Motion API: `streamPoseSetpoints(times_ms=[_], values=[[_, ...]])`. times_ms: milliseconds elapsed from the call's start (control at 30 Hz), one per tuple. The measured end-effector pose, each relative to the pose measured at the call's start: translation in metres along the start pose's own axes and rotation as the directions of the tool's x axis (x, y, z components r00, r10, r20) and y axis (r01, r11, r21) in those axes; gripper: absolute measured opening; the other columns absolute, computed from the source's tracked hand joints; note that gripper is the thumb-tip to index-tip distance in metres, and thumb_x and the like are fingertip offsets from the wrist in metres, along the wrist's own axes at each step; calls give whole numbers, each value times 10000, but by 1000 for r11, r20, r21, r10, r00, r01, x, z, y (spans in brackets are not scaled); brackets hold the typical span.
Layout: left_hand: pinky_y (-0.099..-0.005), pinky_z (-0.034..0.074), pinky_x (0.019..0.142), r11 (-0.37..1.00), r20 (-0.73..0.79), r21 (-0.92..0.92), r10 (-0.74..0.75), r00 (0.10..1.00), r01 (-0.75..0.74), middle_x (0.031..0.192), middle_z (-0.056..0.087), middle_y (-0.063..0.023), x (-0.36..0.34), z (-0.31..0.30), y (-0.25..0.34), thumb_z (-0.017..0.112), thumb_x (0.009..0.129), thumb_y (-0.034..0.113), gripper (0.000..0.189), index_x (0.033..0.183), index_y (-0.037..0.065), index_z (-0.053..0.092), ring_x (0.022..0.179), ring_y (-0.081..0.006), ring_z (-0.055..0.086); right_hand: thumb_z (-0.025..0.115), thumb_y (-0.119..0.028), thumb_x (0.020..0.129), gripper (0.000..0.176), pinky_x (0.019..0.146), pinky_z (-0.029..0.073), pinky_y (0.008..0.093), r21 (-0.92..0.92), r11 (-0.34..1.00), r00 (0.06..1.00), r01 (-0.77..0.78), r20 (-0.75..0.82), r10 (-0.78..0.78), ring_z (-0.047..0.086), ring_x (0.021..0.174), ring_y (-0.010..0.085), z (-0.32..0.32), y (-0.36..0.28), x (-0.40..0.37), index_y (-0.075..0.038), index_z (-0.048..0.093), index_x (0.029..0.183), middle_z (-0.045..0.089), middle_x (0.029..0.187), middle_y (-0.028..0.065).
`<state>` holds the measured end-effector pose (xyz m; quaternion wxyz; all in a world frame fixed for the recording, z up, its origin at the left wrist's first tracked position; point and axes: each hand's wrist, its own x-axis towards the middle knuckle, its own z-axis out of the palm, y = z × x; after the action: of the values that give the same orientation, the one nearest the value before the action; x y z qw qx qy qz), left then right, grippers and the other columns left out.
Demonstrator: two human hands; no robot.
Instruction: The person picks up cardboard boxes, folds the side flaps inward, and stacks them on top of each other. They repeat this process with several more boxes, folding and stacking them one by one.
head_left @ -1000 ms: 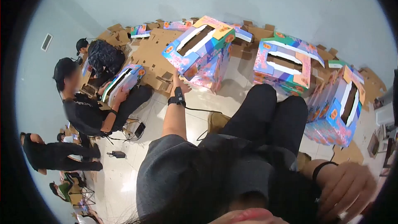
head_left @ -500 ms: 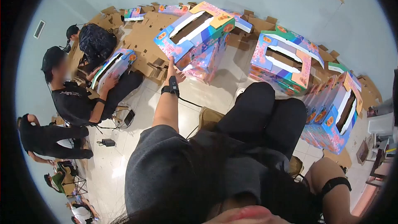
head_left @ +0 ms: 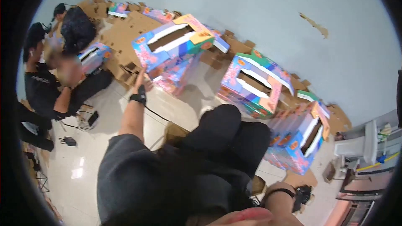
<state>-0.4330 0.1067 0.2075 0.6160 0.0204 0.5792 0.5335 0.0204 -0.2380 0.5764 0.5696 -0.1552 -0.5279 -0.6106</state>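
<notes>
My left hand (head_left: pixel 144 83) is stretched out with its fingers apart, at the near lower corner of a colourful printed carton (head_left: pixel 172 44). One finger points up and seems to touch that corner. The carton has a long slot with white flaps in its top and rests on a stack of similar cartons (head_left: pixel 173 77). My right forearm (head_left: pixel 281 204), with a black band, is bent at the lower right; the hand itself does not show. Before my knees stands a second slotted carton (head_left: pixel 251 86), and to its right a row of upright cartons (head_left: pixel 295 136).
Flattened brown cardboard (head_left: pixel 130 35) lies along the wall. Two co-workers sit at the left, one beside a printed carton (head_left: pixel 94 57). A black adapter (head_left: pixel 68 141) and a cable are on the tiled floor. A white basin (head_left: pixel 356 145) stands at the far right.
My view has turned, so the cartons appear farther left and mostly lower. My left hand stays at the carton's corner. My right forearm has shifted left in the picture.
</notes>
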Motion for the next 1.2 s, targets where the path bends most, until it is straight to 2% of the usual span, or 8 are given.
streamPoseSetpoints(times_ms=[33, 200, 267, 300, 333, 467, 933, 1200], values=[[-443, 269, 1068, 999, -4, -33, 7, 1000, -7, 1498, 152, -225, -8, 5, -1, 787, 533, 661, 1348, 1495, 102, 25, 1360, -329, 247, 404, -52, 930, 240, 479, 358, 197, 457, 853, 965, -253, 55, 256, 445, 539, 70, 12, -6, -15, 32, 507, 1129, 515, 911, 76], [-453, 160, 1126, 984, 136, -172, -31, 990, 54, 1513, 145, -200, -4, 6, 7, 812, 596, 532, 1297, 1484, 38, 5, 1401, -335, 184, 642, -202, 722, 232, 550, 433, 355, 258, 739, 460, -622, 884, 78, 537, 631, 261, 20, 21, -89, -37, 574, 869, 549, 787, 106], [-459, 166, 1117, 985, 179, -162, -25, 983, 55, 1499, 205, -196, -13, 11, 11, 783, 625, 542, 1187, 1464, 26, 121, 1393, -329, 204, 692, -160, 678, 249, 560, 451, 397, -20, 704, 213, -710, 947, 242, 553, 646, 323, 22, -1, -155, -27, 601, 867, 575, 778, 122], [-463, 179, 1108, 988, 189, -149, -17, 982, 46, 1492, 226, -194, -18, 14, 13, 776, 627, 554, 1146, 1454, 34, 176, 1386, -324, 220, 681, -42, 691, 432, 538, 447, 345, 90, 729, 359, -679, 907, 222, 555, 612, 261, 18, 1, -199, 16, 579, 1107, 598, 791, 127], [-466, 192, 1098, 990, 203, -138, -9, 979, 38, 1486, 247, -192, -23, 20, 17, 768, 628, 566, 1108, 1444, 42, 231, 1379, -319, 236, 665, -27, 715, 374, 556, 472, 373, -92, 711, 138, -697, 956, 259, 586, 656, 303, 18, 3, -208, 8, 600, 1082, 590, 789, 138], [-444, 323, 956, 996, 191, 81, 14, 981, -30, 1349, 427, -124, -32, 35, 26, 748, 656, 574, 742, 1267, 223, 517, 1197, -267, 427, 626, 0, 749, 467, 558, 479, 362, -275, 708, -13, -650, 936, 352, 588, 614, 268, -12, 16, -257, 1, 538, 1207, 577, 732, 99], [-332, 517, 796, 967, 369, -103, 255, 894, -233, 1054, 625, -58, -44, 43, 4, 628, 843, 301, 318, 1097, 111, 612, 947, -205, 615, 612, -4, 754, 423, 548, 468, 331, -465, 602, -92, -649, 834, 545, 559, 582, 231, -27, 14, -274, 8, 558, 1173, 548, 705, 81], [-468, 473, 880, 992, 552, -125, 82, 830, -14, 1247, 536, -116, -150, 83, 5, 672, 795, 338, 550, 1247, 91, 478, 1121, -285, 536, 649, -50, 778, 423, 522, 418, 272, -482, 364, -147, -797, 740, 656, 504, 537, 126, 3, 8, -264, -41, 558, 1192, 555, 686, 46]])
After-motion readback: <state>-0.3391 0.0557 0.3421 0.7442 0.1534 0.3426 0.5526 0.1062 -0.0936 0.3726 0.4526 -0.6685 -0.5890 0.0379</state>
